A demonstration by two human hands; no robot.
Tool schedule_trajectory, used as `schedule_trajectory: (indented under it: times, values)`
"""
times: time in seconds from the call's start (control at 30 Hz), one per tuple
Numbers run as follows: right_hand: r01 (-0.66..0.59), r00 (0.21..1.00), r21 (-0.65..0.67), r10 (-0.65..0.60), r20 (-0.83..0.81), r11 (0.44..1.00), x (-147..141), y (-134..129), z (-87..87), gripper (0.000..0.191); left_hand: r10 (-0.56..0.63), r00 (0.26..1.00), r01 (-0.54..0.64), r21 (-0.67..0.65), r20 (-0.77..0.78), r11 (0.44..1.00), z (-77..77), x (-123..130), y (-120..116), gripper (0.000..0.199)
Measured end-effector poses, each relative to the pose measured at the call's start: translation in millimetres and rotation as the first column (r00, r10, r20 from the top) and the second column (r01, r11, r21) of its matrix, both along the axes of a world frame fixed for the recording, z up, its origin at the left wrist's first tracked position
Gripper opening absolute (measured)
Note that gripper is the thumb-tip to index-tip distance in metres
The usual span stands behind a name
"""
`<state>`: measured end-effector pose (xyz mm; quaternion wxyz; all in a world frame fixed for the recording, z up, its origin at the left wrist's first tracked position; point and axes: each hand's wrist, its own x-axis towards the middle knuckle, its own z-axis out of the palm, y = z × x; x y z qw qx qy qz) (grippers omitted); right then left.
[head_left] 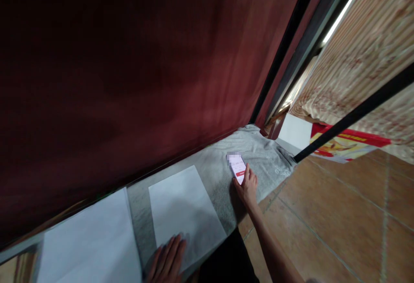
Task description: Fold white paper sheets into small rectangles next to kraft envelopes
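Phone (238, 171) right of white sheet (181, 201), over grey cloth (270, 158), long axis roughly parallel to sheet's right edge. Right hand (249, 186) nearer, fingers clamped round near end, phone reaching ahead. Left hand (168, 259) at sheet's near-left corner, fingers slightly apart.

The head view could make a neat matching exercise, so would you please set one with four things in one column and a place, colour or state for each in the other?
Things:
1. Phone
2. Left hand
3. Cloth
4. Floor

Places, colours, states:
A. palm down, fingers on a white sheet
B. screen lit, in the right hand
C. brown, tiled
D. grey, creased

Right pairs: 1-B, 2-A, 3-D, 4-C
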<state>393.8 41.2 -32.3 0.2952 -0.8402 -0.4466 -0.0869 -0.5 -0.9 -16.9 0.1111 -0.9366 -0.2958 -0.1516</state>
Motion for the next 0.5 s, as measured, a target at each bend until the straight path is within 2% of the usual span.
schedule_trajectory:
  times: [0.1,0.17,0.2,0.23,0.3,0.37,0.43,0.5]
  values:
    - [-0.064,0.998,0.010,0.064,0.003,0.998,-11,-8,7.4,0.064,-0.001,1.000,0.001,0.040,0.005,0.999,4.4,0,2,0.085]
    - [-0.240,0.969,0.043,0.242,-0.044,0.970,-26,-17,12.7,0.057,0.023,1.000,-0.022,0.041,-0.008,0.999,6.4,1,0,0.088]
    - [-0.366,0.926,0.056,0.370,-0.078,0.929,-36,-22,15.4,0.054,0.037,0.999,-0.037,0.033,-0.019,0.999,7.1,2,-2,0.090]
    - [-0.508,0.853,0.050,0.511,-0.109,0.860,-47,-26,18.3,0.051,0.049,0.998,-0.049,0.020,-0.031,0.999,7.5,2,-4,0.090]
    - [-0.736,0.670,-0.018,0.725,-0.160,0.677,-70,-33,24.5,0.047,0.064,0.997,-0.064,-0.008,-0.051,0.998,6.7,2,-7,0.089]
    - [-0.848,0.530,-0.081,0.828,-0.183,0.524,-92,-34,31.2,0.048,0.077,0.996,-0.078,-0.019,-0.052,0.997,3.8,0,-10,0.088]
    - [-0.898,0.437,-0.150,0.881,-0.184,0.414,-109,-30,37.1,0.051,0.093,0.994,-0.095,-0.021,-0.052,0.995,-0.4,-2,-11,0.088]
    - [-0.910,0.396,-0.210,0.902,-0.173,0.359,-120,-21,40.8,0.053,0.100,0.993,-0.102,-0.028,-0.063,0.994,-4.1,-3,-12,0.087]
